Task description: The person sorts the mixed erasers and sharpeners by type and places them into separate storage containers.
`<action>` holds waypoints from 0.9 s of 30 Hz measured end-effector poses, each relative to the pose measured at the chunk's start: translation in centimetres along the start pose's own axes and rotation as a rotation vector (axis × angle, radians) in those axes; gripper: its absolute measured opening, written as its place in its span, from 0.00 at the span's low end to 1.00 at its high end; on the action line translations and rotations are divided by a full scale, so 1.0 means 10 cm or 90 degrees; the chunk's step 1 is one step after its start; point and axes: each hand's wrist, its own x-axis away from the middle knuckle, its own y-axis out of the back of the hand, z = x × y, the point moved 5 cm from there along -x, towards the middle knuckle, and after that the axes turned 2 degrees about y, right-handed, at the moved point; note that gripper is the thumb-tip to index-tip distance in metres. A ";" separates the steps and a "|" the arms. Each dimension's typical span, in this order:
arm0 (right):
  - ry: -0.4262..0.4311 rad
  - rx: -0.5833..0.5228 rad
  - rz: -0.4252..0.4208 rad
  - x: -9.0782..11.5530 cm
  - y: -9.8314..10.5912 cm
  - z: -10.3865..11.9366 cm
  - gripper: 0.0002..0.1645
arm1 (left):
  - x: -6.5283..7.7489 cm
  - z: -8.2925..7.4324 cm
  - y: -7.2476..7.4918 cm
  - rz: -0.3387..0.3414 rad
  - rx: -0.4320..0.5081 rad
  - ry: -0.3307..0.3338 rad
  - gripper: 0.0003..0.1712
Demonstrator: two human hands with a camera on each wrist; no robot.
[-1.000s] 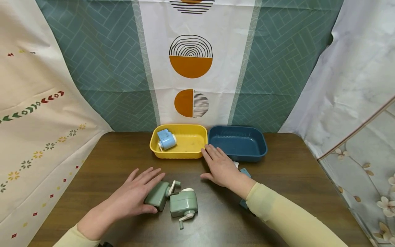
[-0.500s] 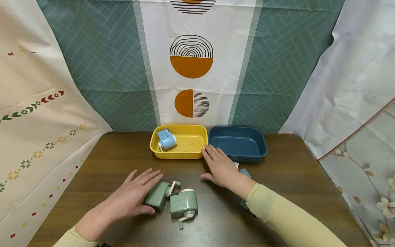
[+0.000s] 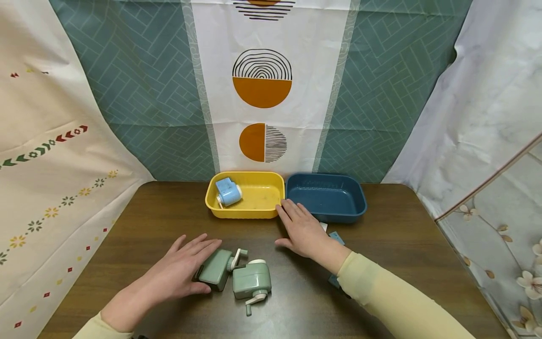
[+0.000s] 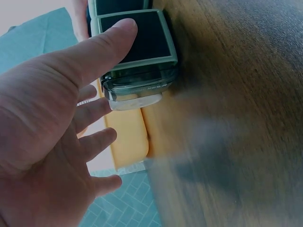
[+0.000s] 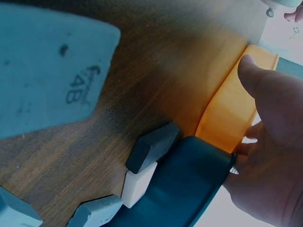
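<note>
My left hand [image 3: 179,270] is spread beside a green crank pencil sharpener [image 3: 217,269], with straight fingers and nothing held. In the left wrist view, my thumb overlaps that sharpener's dark window; whether it touches is unclear. A second green pencil sharpener [image 3: 252,281] sits just to the right, its crank towards me. My right hand [image 3: 302,233] stretches, fingers extended, in front of the two trays and grips nothing. Below the right forearm lie several erasers, partly hidden from the head view; the right wrist view shows a blue 4B eraser [image 5: 42,71], a dark eraser [image 5: 151,147] and a white eraser [image 5: 137,185].
At the table's back, a yellow tray [image 3: 245,213] holds a light blue pencil sharpener [image 3: 229,192]. A dark blue tray [image 3: 338,218] stands against its right side. A patterned cloth [image 3: 271,113] hangs behind the wooden table [image 3: 381,226].
My left hand has drifted slightly left, uncovering a bit more of the nearby green pencil sharpener. My right hand, the sharpeners and the trays stay put.
</note>
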 end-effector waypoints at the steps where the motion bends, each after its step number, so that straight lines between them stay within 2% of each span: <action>1: 0.000 0.000 0.001 0.00 0.00 0.00 0.59 | 0.00 0.00 0.00 0.000 0.000 0.000 0.62; 19: -0.006 0.000 0.010 0.00 -0.02 -0.01 0.60 | 0.00 0.01 -0.01 0.007 -0.001 0.003 0.59; 27: 0.000 -0.002 -0.003 0.00 0.00 0.00 0.59 | -0.01 0.01 -0.01 0.008 -0.002 -0.011 0.53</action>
